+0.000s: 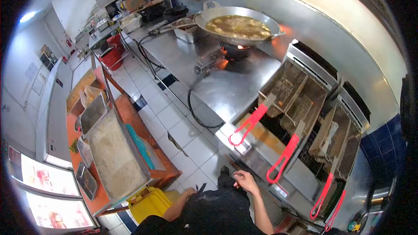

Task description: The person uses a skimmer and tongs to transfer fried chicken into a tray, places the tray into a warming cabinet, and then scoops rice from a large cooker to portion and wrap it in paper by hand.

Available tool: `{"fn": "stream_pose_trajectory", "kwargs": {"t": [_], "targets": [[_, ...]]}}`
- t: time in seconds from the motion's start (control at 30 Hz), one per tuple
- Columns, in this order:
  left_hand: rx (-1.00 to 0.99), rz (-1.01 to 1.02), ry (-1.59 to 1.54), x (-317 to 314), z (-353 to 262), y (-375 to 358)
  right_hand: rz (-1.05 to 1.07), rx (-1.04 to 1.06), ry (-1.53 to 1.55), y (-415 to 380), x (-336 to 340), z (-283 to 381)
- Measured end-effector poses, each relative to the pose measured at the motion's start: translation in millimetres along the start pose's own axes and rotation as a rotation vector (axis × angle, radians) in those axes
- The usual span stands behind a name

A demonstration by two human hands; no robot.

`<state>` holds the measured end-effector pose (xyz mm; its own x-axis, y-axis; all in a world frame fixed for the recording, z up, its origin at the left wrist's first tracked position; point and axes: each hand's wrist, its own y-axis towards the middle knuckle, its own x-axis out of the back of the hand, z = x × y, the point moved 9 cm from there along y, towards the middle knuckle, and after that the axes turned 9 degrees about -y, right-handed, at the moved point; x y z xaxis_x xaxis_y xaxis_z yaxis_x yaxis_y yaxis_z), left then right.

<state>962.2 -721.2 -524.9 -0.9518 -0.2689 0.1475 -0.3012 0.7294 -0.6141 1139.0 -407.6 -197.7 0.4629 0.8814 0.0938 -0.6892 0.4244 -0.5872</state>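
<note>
My right hand (246, 181) hangs in front of my dark clothing, its fingers loosely curled and slightly apart, with nothing visible in them. Beside it stands the fryer with wire baskets (296, 98) that have red handles (285, 159); the hand is apart from them. My left hand (189, 193) is at the left side of my dark apron (217, 211), near a small black pointed piece (201, 187) that may be an apron tie. Its fingers are mostly hidden. A yellow bin (150, 204) stands close to my left forearm.
A large wok (272, 27) of bubbling oil with food sits over a lit burner (235, 52) on the steel counter (217, 100). On the left, an orange table (163, 176) holds a floury tray (115, 156). Red buckets (112, 59) stand farther back along the tiled floor (196, 148).
</note>
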Motion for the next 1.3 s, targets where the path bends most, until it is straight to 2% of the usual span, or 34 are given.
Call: {"fn": "stream_pose_trajectory", "kwargs": {"t": [0.03, 0.07, 0.1, 0.13, 0.17, 0.23, 0.27, 0.3, 0.37, 0.4, 0.47, 0.5, 0.53, 0.57, 0.6, 0.63, 0.67, 0.7, 0.73, 0.8, 0.87, 1.0, 1.03, 1.1, 1.13, 1.2, 1.27, 1.3], "targets": [[-0.260, 0.211, -0.385, 3.2, 11.4, -3.3, -0.053, -0.011, -0.337, 20.6, 2.0, 23.9], [0.116, 0.035, -0.164, 18.7, 4.6, 16.6, -0.090, 0.139, -0.357, 46.8, -3.6, 45.3], [0.260, -0.071, -0.147, 36.9, -30.6, 22.4, -0.134, 0.286, -0.381, 74.2, -10.5, 58.4], [0.286, -0.118, -0.148, 52.1, -65.4, 26.9, -0.197, 0.607, -0.617, 87.9, -24.0, 90.8], [0.275, -0.159, -0.145, 66.2, -98.6, 27.8, -0.130, 0.566, -0.625, 115.4, -34.7, 88.8], [0.252, -0.296, -0.170, 101.5, -171.3, 24.3, -0.072, 0.532, -0.493, 137.7, -51.7, 127.9], [0.204, -0.476, -0.386, 125.1, -160.2, 37.0, 0.011, 0.450, -0.472, 153.9, -60.3, 136.9], [0.239, -0.589, -0.065, 153.8, -166.1, 42.7, 0.095, 0.361, -0.447, 167.5, -70.2, 142.5], [0.470, -0.319, 0.230, 165.6, -146.6, 77.5, 0.145, 0.341, -0.454, 193.1, -82.9, 164.4], [0.465, -0.322, 0.215, 182.7, -147.1, 95.7, 0.154, 0.310, -0.438, 210.6, -86.8, 165.7], [0.227, 0.010, 0.403, 203.3, -211.6, 130.1, 0.125, 0.219, -0.468, 247.5, -91.3, 171.9], [0.179, -0.072, 0.215, 237.9, -225.4, 147.4, 0.009, 0.208, -0.505, 261.2, -88.2, 179.8], [0.025, -0.247, -0.011, 282.3, -266.4, 151.7, -0.040, 0.199, -0.514, 280.1, -89.3, 180.6], [0.044, -0.241, -0.363, 312.6, -279.6, 172.0, -0.117, 0.133, -0.532, 297.7, -90.4, 177.5], [-0.021, -0.279, -0.451, 350.9, -319.4, 177.0, -0.156, 0.060, -0.622, 316.0, -94.9, 174.0], [-0.187, -0.414, -0.247, 402.2, -366.5, 179.0, -0.163, 0.070, -0.623, 332.4, -113.4, 176.8], [-0.365, -0.531, -0.046, 468.5, -427.6, 189.0, -0.163, -0.003, -0.785, 362.4, -131.4, 193.3], [-0.380, -0.494, -0.058, 498.4, -461.1, 198.0, -0.153, -0.087, -0.937, 374.5, -134.5, 196.1], [-0.387, -0.450, -0.054, 529.0, -491.5, 202.9, -0.169, -0.097, -0.921, 382.1, -140.9, 219.1], [-0.547, -0.450, -0.088, 586.2, -573.6, 199.4, -0.105, -0.059, -0.643, 395.5, -169.1, 297.3], [-0.591, -0.447, -0.021, 645.2, -645.8, 204.1, -0.167, -0.026, -0.654, 426.7, -177.9, 332.7], [-1.011, -0.760, 0.247, 761.0, -787.1, 209.3, -0.316, 0.048, -0.712, 486.8, -178.8, 377.6], [-1.024, -0.748, 0.258, 784.5, -810.6, 226.1, -0.329, 0.051, -0.697, 501.4, -178.5, 391.6], [-1.051, -0.888, 0.414, 826.9, -851.3, 247.2, -0.301, 0.149, -0.526, 519.8, -176.3, 437.3], [-1.068, -0.882, 0.422, 849.3, -855.7, 271.3, -0.307, 0.165, -0.468, 527.7, -171.9, 461.9], [-0.726, -0.656, 0.368, 899.3, -832.6, 385.2, -0.348, 0.216, -0.465, 549.7, -154.9, 513.6], [-0.685, -0.525, 0.656, 921.0, -819.4, 458.1, -0.432, 0.304, -0.479, 583.2, -148.7, 552.5], [-0.715, -0.519, 0.678, 923.5, -846.1, 460.8, -0.429, 0.278, -0.410, 596.6, -141.5, 574.5]]}}
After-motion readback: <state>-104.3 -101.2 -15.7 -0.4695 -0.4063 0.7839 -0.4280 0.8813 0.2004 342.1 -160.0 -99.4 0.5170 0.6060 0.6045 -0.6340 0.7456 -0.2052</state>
